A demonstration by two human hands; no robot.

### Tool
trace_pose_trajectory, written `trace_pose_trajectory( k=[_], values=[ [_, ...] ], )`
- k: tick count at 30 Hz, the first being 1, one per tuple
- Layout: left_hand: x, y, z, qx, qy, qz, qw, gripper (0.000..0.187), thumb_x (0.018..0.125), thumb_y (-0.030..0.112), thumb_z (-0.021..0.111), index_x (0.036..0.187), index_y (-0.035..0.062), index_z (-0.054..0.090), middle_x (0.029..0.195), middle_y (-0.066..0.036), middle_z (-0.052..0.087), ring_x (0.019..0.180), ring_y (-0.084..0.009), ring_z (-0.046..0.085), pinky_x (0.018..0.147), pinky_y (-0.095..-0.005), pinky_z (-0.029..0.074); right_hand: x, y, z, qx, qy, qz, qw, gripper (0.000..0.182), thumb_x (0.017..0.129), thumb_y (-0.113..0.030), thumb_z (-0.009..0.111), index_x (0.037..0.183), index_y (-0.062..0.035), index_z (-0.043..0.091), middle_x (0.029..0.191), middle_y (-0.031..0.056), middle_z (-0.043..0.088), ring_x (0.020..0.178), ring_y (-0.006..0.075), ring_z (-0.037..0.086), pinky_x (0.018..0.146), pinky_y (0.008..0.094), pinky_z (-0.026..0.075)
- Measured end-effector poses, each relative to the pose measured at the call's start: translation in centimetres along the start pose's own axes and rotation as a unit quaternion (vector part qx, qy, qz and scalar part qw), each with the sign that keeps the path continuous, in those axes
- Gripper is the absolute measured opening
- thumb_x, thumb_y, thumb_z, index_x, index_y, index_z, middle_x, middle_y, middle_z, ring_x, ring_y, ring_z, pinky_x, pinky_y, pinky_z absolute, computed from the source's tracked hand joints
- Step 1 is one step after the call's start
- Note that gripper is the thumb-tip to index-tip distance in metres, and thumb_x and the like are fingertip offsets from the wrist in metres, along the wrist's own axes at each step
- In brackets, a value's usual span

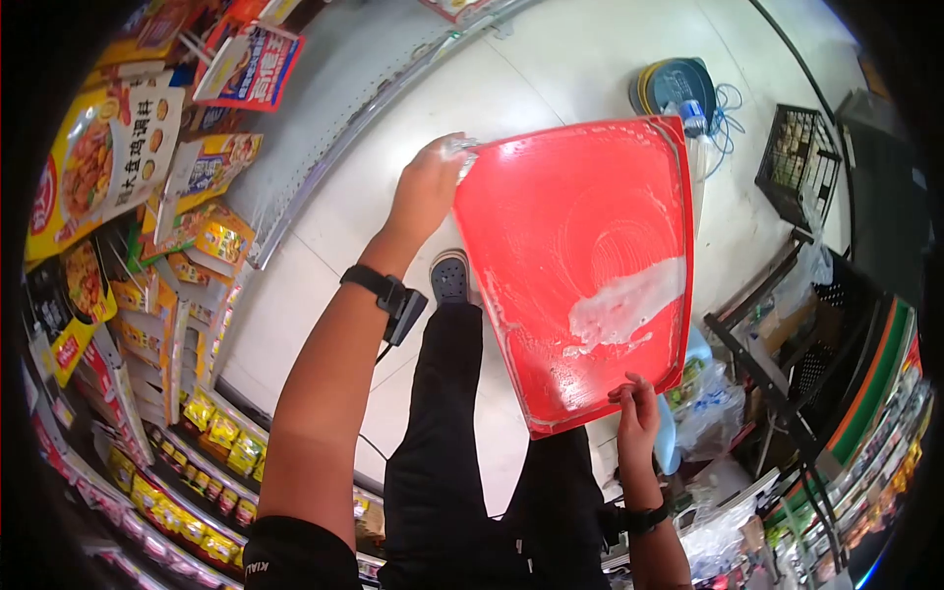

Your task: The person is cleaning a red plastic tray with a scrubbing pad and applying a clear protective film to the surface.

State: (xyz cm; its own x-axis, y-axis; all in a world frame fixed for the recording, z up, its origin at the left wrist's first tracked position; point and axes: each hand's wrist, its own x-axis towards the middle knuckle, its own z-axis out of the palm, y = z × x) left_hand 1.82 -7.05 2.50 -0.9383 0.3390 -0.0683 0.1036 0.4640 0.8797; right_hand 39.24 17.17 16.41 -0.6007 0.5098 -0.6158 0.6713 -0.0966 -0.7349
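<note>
A red plastic tray [546, 226] is held up in front of me, tilted, with streaks and a patch of white suds [629, 305] on its face. My left hand [425, 192] is closed at the tray's upper left corner, around a whitish, foamy wad [460, 155] pressed to the rim. What the wad is made of I cannot make out. At the lower right edge, my right hand [639, 418] grips the tray, fingertips over the rim and the rest partly hidden.
Shelves with hanging seasoning packets [103, 157] line the left side, beside a bare grey shelf board [324, 88]. Dark round basins [678, 87], a bottle and blue cord stand on the tiled floor. A black crate [798, 162], plastic bags [713, 413] and a rack are at right.
</note>
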Motion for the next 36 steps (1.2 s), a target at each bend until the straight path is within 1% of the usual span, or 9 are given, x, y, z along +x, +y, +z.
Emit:
trace_pose_trajectory(
  k=[4, 6, 8, 12, 13, 18, 27, 34, 36],
  values=[
    [-2.9, 0.6, 1.4, 0.143, 0.137, 0.109, 0.974, 0.036, 0.105, 0.011, 0.056, 0.139, 0.001, 0.06, 0.127, -0.023, 0.07, 0.119, -0.0372, 0.068, 0.102, -0.0425, 0.053, -0.8, 0.1, -0.3, 0.008, 0.007, 0.009, 1.0, 0.026, 0.106, 0.001, 0.052, 0.131, 0.0042, 0.058, 0.096, 0.0052, 0.063, 0.094, 0.0141, 0.065, 0.09, 0.0303, 0.054],
    [-1.8, 0.5, 1.8, 0.133, 0.13, 0.108, 0.976, 0.036, 0.104, 0.012, 0.059, 0.138, 0.0016, 0.06, 0.13, -0.022, 0.068, 0.129, -0.0387, 0.062, 0.109, -0.0438, 0.05, -0.8, 0.3, -0.5, 0.011, 0.01, 0.01, 1.0, 0.025, 0.106, 0.001, 0.052, 0.13, 0.0043, 0.058, 0.095, 0.0049, 0.064, 0.093, 0.0139, 0.065, 0.09, 0.0302, 0.054],
    [0.7, -0.3, 1.3, 0.193, 0.038, 0.192, 0.961, 0.034, 0.103, 0.014, 0.062, 0.134, 0.0011, 0.062, 0.127, -0.023, 0.069, 0.122, -0.0412, 0.064, 0.104, -0.0453, 0.052, -0.8, 1.3, -1.1, 0.001, 0.007, 0.018, 1.0, 0.025, 0.106, 0.001, 0.052, 0.129, 0.0038, 0.059, 0.094, 0.0047, 0.064, 0.092, 0.0137, 0.065, 0.089, 0.0302, 0.054],
    [2.3, 3.3, -0.6, 0.22, -0.137, 0.015, 0.966, 0.033, 0.102, 0.016, 0.064, 0.132, 0.0019, 0.064, 0.123, -0.024, 0.07, 0.112, -0.0432, 0.067, 0.096, -0.0454, 0.055, -0.8, 2.4, -2.1, 0.019, 0.006, 0.004, 1.0, 0.024, 0.106, 0.001, 0.052, 0.129, 0.0033, 0.059, 0.094, 0.0046, 0.064, 0.091, 0.0135, 0.065, 0.088, 0.0303, 0.054],
    [1.3, 2.0, -0.1, 0.201, -0.041, 0.131, 0.97, 0.036, 0.102, 0.016, 0.064, 0.135, 0.0016, 0.063, 0.127, -0.024, 0.069, 0.116, -0.0418, 0.066, 0.1, -0.0447, 0.053, -0.8, 2.0, -2.1, 0.028, 0.015, 0.009, 0.999, 0.024, 0.106, 0.001, 0.052, 0.129, 0.0031, 0.06, 0.094, 0.0045, 0.064, 0.091, 0.0134, 0.065, 0.088, 0.0301, 0.054],
    [-1.2, 1.9, 1.8, 0.309, 0.071, 0.177, 0.932, 0.043, 0.098, 0.015, 0.067, 0.137, -0.002, 0.061, 0.135, -0.025, 0.065, 0.128, -0.0394, 0.062, 0.109, -0.0452, 0.049, -0.5, 1.0, -2.4, 0.025, 0.015, 0.009, 1.0, 0.024, 0.106, 0.0, 0.053, 0.129, 0.0032, 0.059, 0.094, 0.0042, 0.063, 0.091, 0.013, 0.063, 0.088, 0.0287, 0.052],
    [11.9, 8.3, 12.4, 0.186, -0.22, 0.133, 0.948, 0.03, 0.104, 0.03, 0.059, 0.108, 0.0025, 0.071, 0.089, -0.027, 0.069, 0.087, -0.0482, 0.067, 0.079, -0.0527, 0.054, -1.4, 3.4, -3.5, 0.044, 0.063, 0.034, 0.996, 0.024, 0.104, 0.002, 0.053, 0.127, 0.0028, 0.061, 0.096, 0.0044, 0.064, 0.092, 0.0122, 0.063, 0.086, 0.0278, 0.052],
    [15.7, 12.9, 20.5, 0.224, -0.238, 0.137, 0.935, 0.039, 0.106, 0.035, 0.053, 0.102, 0.0008, 0.072, 0.095, -0.027, 0.071, 0.093, -0.0487, 0.067, 0.085, -0.0526, 0.054, -2.8, 4.7, -5.4, 0.101, 0.116, 0.075, 0.985, 0.024, 0.105, 0.0, 0.053, 0.128, 0.0018, 0.061, 0.095, 0.0043, 0.064, 0.09, 0.0126, 0.064, 0.085, 0.029, 0.053],
    [15.6, 12.0, 19.3, 0.157, -0.26, 0.12, 0.945, 0.043, 0.107, 0.038, 0.055, 0.115, -0.0007, 0.072, 0.103, -0.028, 0.073, 0.101, -0.0445, 0.07, 0.09, -0.0454, 0.055, -3.2, 6.2, -6.9, 0.119, 0.125, 0.083, 0.982, 0.025, 0.105, 0.001, 0.052, 0.129, 0.0021, 0.061, 0.094, 0.0044, 0.064, 0.089, 0.0125, 0.064, 0.085, 0.0289, 0.053]
  ],
)
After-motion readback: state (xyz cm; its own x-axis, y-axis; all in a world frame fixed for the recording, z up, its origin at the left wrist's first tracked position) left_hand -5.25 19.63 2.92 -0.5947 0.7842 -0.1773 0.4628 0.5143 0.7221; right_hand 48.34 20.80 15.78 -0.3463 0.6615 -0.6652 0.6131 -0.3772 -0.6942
